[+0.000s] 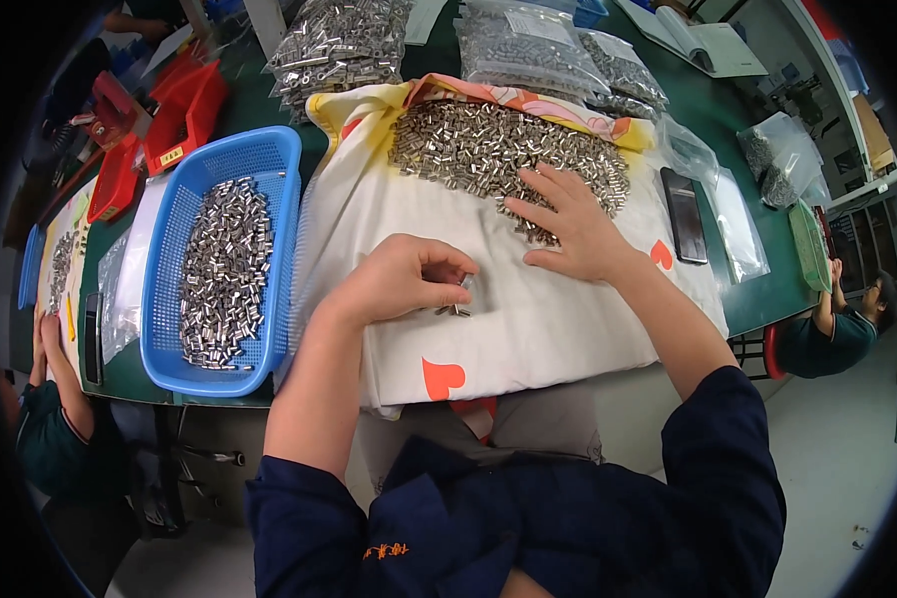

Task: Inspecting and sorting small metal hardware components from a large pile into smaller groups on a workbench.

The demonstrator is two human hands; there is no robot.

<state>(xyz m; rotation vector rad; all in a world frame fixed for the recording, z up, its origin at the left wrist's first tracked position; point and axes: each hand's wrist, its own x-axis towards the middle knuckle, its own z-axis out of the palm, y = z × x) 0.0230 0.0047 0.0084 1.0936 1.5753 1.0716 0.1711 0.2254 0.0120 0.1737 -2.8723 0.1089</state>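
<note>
A large heap of small silvery metal sleeves is spread over a white cloth with red hearts and a yellow edge. My right hand rests at the heap's near edge, fingers spread and touching the pieces. Closer to me, my left hand is curled, thumb and fingers pinched on a metal sleeve. Just below those fingertips lie a few more sleeves on the cloth. Left of the cloth, a blue plastic basket holds many of the same pieces.
Clear bags of metal parts stand along the back of the green table. A phone lies right of the cloth. Red bins stand at the back left. Co-workers sit at left and right.
</note>
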